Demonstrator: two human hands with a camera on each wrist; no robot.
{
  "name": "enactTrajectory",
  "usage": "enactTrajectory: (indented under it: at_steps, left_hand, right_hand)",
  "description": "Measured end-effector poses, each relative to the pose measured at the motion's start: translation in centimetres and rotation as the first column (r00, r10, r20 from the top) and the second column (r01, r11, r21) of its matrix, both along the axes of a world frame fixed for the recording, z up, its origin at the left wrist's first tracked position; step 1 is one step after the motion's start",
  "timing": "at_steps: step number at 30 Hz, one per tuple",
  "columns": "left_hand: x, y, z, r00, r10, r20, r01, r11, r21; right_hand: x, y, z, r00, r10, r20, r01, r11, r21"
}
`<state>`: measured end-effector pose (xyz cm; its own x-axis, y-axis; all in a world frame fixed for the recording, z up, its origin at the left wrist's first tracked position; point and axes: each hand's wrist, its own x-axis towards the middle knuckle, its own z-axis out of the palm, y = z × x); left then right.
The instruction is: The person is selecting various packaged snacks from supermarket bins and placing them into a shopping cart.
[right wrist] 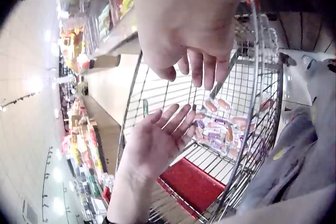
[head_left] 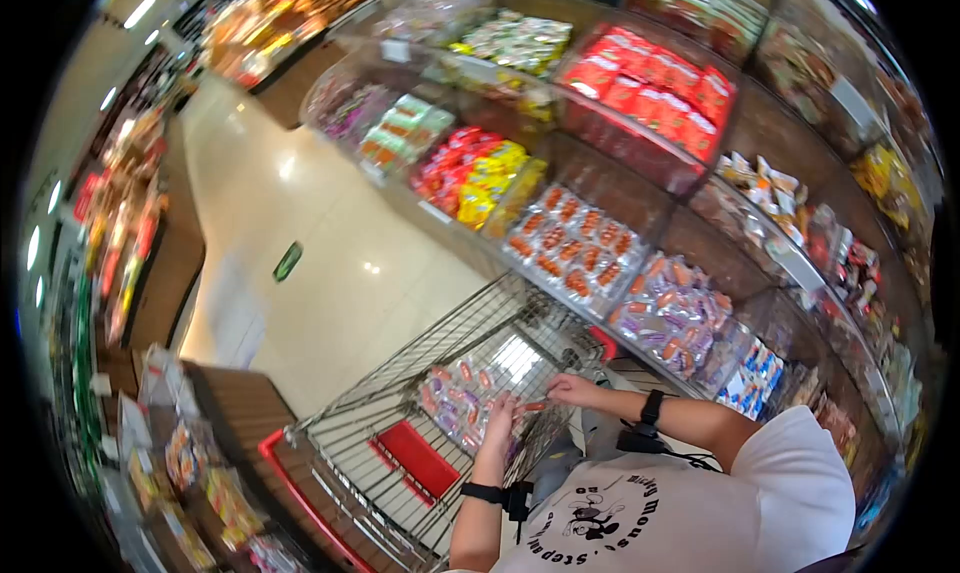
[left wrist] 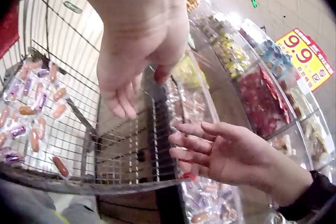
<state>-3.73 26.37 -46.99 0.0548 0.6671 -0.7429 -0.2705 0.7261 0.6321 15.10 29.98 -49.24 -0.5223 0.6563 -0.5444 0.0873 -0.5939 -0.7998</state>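
My left hand [head_left: 503, 413] is over a shopping cart, its fingers loosely extended with nothing in them. Facing it across a small gap, my right hand [head_left: 572, 390] is also empty, fingers relaxed. In the left wrist view the right hand [left wrist: 226, 153] shows its palm and spread fingers. The right wrist view has the left hand [right wrist: 155, 142] palm up, fingers apart. Beneath both hands, small wrapped sausage-like snacks [head_left: 460, 398] in clear and purple wrappers lie in the wire cart [head_left: 350, 413]. One brownish packet [left wrist: 61, 165] sits near the cart's rim.
A tiered shelf runs along the cart's far side. Its clear bins hold similar wrapped snacks [head_left: 672, 318], orange-brown packets [head_left: 575, 243] and red packets [head_left: 655, 93]. A red panel [head_left: 418, 460] is on the cart. Another display stand [head_left: 240, 403] is at the left, beside tiled floor [head_left: 330, 273].
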Motion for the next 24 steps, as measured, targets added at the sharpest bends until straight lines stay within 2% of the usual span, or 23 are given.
enactTrajectory:
  at_steps: [3, 4, 7, 11, 12, 15, 16, 19, 20, 21, 23, 24]
  left_hand:
    - [5.4, 2.2, 2.5, 0.992, -0.106, 0.075, 0.1, 0.992, 0.072]
    - [7.0, 3.1, 2.6, 0.983, -0.166, 0.082, 0.16, 0.985, 0.072]
    - [11.9, 6.6, 6.2, 0.935, -0.34, 0.095, 0.32, 0.93, 0.18]
    - [18.4, 10.8, 7.1, 0.869, -0.483, 0.107, 0.443, 0.856, 0.267]
    - [19.9, 11.8, 6.8, 0.856, -0.509, 0.091, 0.466, 0.835, 0.293]
    - [23.7, 14.2, 1.6, 0.859, -0.51, -0.055, 0.51, 0.838, 0.196]
    - [24.3, 15.3, 0.2, 0.814, -0.58, -0.024, 0.579, 0.808, 0.106]
    - [26.3, 15.9, -6.1, 0.917, -0.398, -0.033, 0.398, 0.902, 0.169]
    - [27.3, 16.8, -3.8, 0.876, -0.45, -0.172, 0.455, 0.89, -0.01]
    - [28.2, 17.7, -1.5, 0.812, -0.519, -0.267, 0.48, 0.854, -0.201]
    - [28.1, 17.8, -3.3, 0.789, -0.547, -0.279, 0.485, 0.834, -0.262]
    - [28.0, 17.8, -4.3, 0.779, -0.559, -0.284, 0.485, 0.825, -0.291]
  right_hand:
    - [6.3, -0.6, 2.1, 0.984, -0.148, -0.096, 0.154, 0.987, 0.054]
    - [7.9, -0.2, 5.3, 0.979, -0.192, -0.069, 0.196, 0.979, 0.063]
    - [13.1, 1.0, 6.6, 0.924, -0.374, -0.085, 0.383, 0.907, 0.172]
    - [19.3, 2.9, 2.5, 0.742, -0.67, -0.037, 0.67, 0.738, 0.083]
    - [20.7, 3.4, 0.8, 0.752, -0.659, -0.028, 0.657, 0.746, 0.108]
    - [22.6, 5.0, -1.7, 0.699, -0.715, 0.012, 0.714, 0.698, -0.041]
    - [22.9, 5.8, -2.3, 0.727, -0.686, 0.025, 0.686, 0.727, -0.014]
    - [23.2, 8.9, -3.8, 0.805, -0.59, 0.065, 0.586, 0.808, 0.064]
    - [23.0, 9.4, -5.1, 0.786, -0.613, 0.087, 0.613, 0.79, 0.026]
    - [22.9, 9.9, -6.4, 0.77, -0.637, 0.034, 0.638, 0.77, -0.003]
    - [22.2, 11.9, -6.4, 0.729, -0.681, -0.067, 0.678, 0.732, -0.066]
    - [22.1, 12.8, -5.9, 0.736, -0.676, -0.035, 0.673, 0.736, -0.069]
